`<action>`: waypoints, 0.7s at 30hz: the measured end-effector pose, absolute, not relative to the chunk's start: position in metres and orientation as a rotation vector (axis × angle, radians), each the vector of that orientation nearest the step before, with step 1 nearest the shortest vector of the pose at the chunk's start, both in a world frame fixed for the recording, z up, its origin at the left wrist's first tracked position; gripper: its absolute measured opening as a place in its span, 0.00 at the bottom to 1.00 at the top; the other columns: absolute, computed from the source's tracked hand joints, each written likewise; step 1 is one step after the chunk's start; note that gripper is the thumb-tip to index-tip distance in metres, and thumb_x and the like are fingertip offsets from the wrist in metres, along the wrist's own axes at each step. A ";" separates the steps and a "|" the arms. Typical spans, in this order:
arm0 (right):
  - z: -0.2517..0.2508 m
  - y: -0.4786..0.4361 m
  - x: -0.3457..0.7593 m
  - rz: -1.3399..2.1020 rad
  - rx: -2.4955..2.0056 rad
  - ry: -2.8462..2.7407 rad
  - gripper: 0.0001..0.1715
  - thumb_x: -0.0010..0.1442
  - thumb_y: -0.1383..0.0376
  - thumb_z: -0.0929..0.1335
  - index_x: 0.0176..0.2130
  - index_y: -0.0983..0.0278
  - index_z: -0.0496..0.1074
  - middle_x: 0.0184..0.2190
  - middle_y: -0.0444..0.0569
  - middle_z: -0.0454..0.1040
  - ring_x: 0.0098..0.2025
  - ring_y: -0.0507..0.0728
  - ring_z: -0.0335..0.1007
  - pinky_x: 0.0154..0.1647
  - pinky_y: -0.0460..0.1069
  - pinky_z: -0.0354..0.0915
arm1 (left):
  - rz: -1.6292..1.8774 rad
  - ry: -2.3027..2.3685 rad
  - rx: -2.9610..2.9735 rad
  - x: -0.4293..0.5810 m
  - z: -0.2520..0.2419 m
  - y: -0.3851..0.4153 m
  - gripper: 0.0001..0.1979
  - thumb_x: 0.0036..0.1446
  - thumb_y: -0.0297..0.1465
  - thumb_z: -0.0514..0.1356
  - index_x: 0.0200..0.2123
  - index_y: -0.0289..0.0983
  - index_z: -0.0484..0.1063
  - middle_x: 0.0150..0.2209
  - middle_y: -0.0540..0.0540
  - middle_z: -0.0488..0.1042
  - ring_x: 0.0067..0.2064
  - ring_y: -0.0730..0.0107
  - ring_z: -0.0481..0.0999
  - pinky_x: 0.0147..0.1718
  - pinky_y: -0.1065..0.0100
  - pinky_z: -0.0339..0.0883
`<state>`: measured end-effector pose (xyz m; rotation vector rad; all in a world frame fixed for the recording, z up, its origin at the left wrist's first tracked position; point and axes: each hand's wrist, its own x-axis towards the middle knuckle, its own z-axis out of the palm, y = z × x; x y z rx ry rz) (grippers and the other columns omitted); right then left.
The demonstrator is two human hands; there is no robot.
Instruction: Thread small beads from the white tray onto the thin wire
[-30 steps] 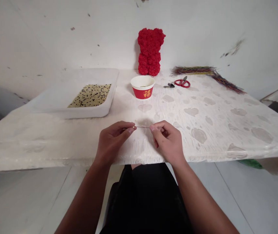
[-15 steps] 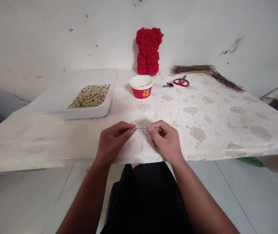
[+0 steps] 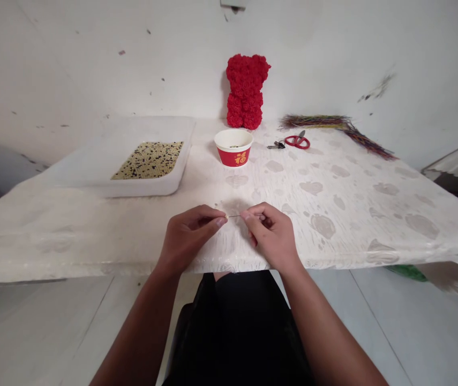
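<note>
A thin wire (image 3: pixel 234 216) stretches between my two hands just above the front edge of the white table (image 3: pixel 333 214). My left hand (image 3: pixel 188 236) pinches its left end between thumb and forefinger. My right hand (image 3: pixel 271 233) pinches the right end, fingers curled. The fingertips of both hands are only a short gap apart. A white tray (image 3: pixel 92 171) holding small pale and dark beads (image 3: pixel 148 160) sits at the back left.
A red and white paper cup (image 3: pixel 234 147) stands at mid back. Behind it a red rose bear (image 3: pixel 246 91) leans against the wall. Red scissors (image 3: pixel 297 141) and a bundle of coloured wires (image 3: pixel 333 124) lie at the back right.
My hands have drawn closer together, so the visible stretch of wire between the fingertips is shorter. The view has tilted down slightly.
</note>
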<state>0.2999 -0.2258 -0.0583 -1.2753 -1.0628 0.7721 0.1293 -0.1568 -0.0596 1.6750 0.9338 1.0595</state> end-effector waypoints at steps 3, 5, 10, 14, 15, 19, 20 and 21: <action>-0.057 -0.227 0.301 0.773 -1.270 -1.050 0.13 0.63 0.60 0.71 0.29 0.63 0.72 0.17 0.37 0.64 0.18 0.47 0.60 0.20 0.44 0.59 | 1.042 0.988 1.720 0.130 -0.057 -0.157 0.03 0.54 0.35 0.70 0.32 0.43 0.82 0.34 0.51 0.82 0.38 0.69 0.79 0.39 0.70 0.71; -0.056 -0.227 0.301 0.789 -1.265 -1.054 0.13 0.62 0.60 0.71 0.28 0.63 0.71 0.17 0.37 0.64 0.18 0.47 0.60 0.20 0.44 0.59 | 1.040 1.003 1.742 0.130 -0.056 -0.158 0.03 0.54 0.35 0.69 0.32 0.42 0.82 0.33 0.50 0.81 0.38 0.68 0.79 0.38 0.69 0.71; -0.057 -0.224 0.301 0.861 -1.195 -1.057 0.10 0.62 0.58 0.72 0.33 0.62 0.73 0.18 0.36 0.64 0.18 0.48 0.61 0.20 0.45 0.60 | 1.062 0.954 1.719 0.130 -0.059 -0.155 0.06 0.55 0.36 0.68 0.31 0.41 0.81 0.33 0.49 0.81 0.38 0.66 0.78 0.38 0.68 0.70; -0.060 -0.220 0.300 0.963 -1.150 -1.115 0.12 0.60 0.57 0.74 0.36 0.62 0.73 0.18 0.35 0.62 0.18 0.48 0.60 0.22 0.45 0.60 | 1.063 0.895 1.703 0.129 -0.060 -0.154 0.07 0.55 0.37 0.68 0.32 0.40 0.81 0.33 0.49 0.80 0.37 0.67 0.76 0.37 0.68 0.68; -0.061 -0.219 0.300 0.989 -1.159 -1.135 0.12 0.60 0.57 0.74 0.36 0.62 0.73 0.18 0.35 0.62 0.19 0.48 0.60 0.22 0.45 0.59 | 1.042 0.883 1.721 0.129 -0.059 -0.154 0.07 0.56 0.36 0.68 0.33 0.40 0.81 0.33 0.49 0.79 0.37 0.67 0.76 0.37 0.68 0.68; -0.060 -0.221 0.300 1.037 -1.190 -1.192 0.12 0.59 0.58 0.74 0.32 0.63 0.73 0.18 0.36 0.63 0.20 0.48 0.59 0.21 0.45 0.57 | 0.965 0.832 1.772 0.131 -0.053 -0.157 0.07 0.57 0.35 0.66 0.32 0.39 0.80 0.33 0.48 0.79 0.36 0.66 0.76 0.38 0.66 0.69; -0.059 -0.221 0.300 1.035 -1.190 -1.201 0.12 0.60 0.58 0.74 0.32 0.63 0.74 0.18 0.37 0.63 0.21 0.48 0.59 0.21 0.45 0.56 | 0.955 0.826 1.780 0.131 -0.052 -0.158 0.07 0.57 0.35 0.66 0.31 0.39 0.80 0.32 0.48 0.79 0.36 0.66 0.76 0.38 0.66 0.69; -0.058 -0.222 0.300 1.030 -1.193 -1.209 0.12 0.60 0.58 0.73 0.31 0.63 0.74 0.18 0.37 0.63 0.21 0.49 0.59 0.21 0.45 0.57 | 0.945 0.822 1.787 0.131 -0.052 -0.159 0.07 0.57 0.35 0.66 0.31 0.39 0.80 0.32 0.48 0.78 0.37 0.66 0.76 0.38 0.65 0.69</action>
